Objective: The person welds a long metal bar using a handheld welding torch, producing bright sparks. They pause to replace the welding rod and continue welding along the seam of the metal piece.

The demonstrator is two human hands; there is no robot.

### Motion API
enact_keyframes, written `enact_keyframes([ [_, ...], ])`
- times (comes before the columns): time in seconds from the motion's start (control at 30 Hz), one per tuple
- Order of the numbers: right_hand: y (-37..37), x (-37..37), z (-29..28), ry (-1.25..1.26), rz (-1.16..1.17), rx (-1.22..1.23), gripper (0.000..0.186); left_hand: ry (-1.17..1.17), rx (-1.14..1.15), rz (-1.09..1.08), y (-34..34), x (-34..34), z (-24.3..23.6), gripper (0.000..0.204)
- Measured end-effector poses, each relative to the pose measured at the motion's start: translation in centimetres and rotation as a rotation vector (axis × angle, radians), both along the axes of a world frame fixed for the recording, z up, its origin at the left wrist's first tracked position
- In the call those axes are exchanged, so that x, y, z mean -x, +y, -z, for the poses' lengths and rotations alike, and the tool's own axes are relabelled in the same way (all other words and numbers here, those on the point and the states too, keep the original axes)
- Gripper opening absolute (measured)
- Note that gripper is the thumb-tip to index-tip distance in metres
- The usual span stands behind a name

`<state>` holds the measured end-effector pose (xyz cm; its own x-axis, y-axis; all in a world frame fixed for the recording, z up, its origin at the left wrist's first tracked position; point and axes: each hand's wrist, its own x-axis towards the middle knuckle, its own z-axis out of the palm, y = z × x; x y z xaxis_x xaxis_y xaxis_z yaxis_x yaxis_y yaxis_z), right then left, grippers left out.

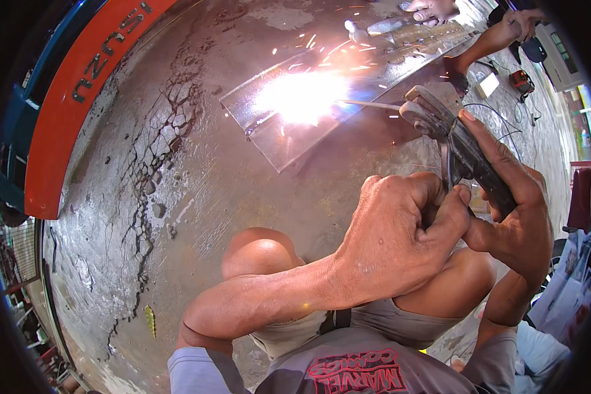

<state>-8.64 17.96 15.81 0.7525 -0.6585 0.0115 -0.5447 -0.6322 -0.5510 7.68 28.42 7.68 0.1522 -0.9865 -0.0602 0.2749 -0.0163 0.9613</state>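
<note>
Welding workshop or yd., indoor/outdoor unclear. Evid.: cracked conc. floor [207, 177], bright arc [302, 95] w/ sparks [310, 41] on metal plate [284, 148], electrode holder [479, 157] in use, orange-red panel [52, 151], appar. veh., L edge.

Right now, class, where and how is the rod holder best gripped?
Probably take the rod holder by its long black handle, coming from the lower right: it slants that way, while the rod points left into the bright glare.
</note>
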Motion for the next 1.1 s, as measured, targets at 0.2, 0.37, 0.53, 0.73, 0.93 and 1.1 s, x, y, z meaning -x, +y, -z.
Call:
enact_keyframes([
  [0.2,-0.13,-0.14,0.19,0.031,0.007,0.055,0.089,-0.029,-0.008,-0.004,0.07,-0.34,-0.09,0.043],
  [0.37,-0.13,-0.04,0.1,0.022,-0.005,0.04,0.087,0.011,-0.05,0.01,0.17,-0.21,-0.24,0.041],
  [0.53,0.07,-0.31,0.09,-0.045,0.002,-0.004,0.084,-0.021,0.011,-0.023,0.01,0.05,-0.1,0.039],
  [0.73,0.13,-0.52,0.63,-0.037,0.013,0.005,0.085,-0.042,-0.033,0.0,0.19,-0.38,-0.11,0.042],
  [0.93,-0.03,-0.34,0.5,-0.009,0.004,0.011,0.086,-0.048,-0.05,-0.007,0.04,-0.19,-0.06,0.044],
  [1.1,0.05,-0.35,0.53,-0.003,0.019,-0.004,0.088,-0.077,-0.052,-0.017,0.06,-0.24,-0.17,0.044],
])
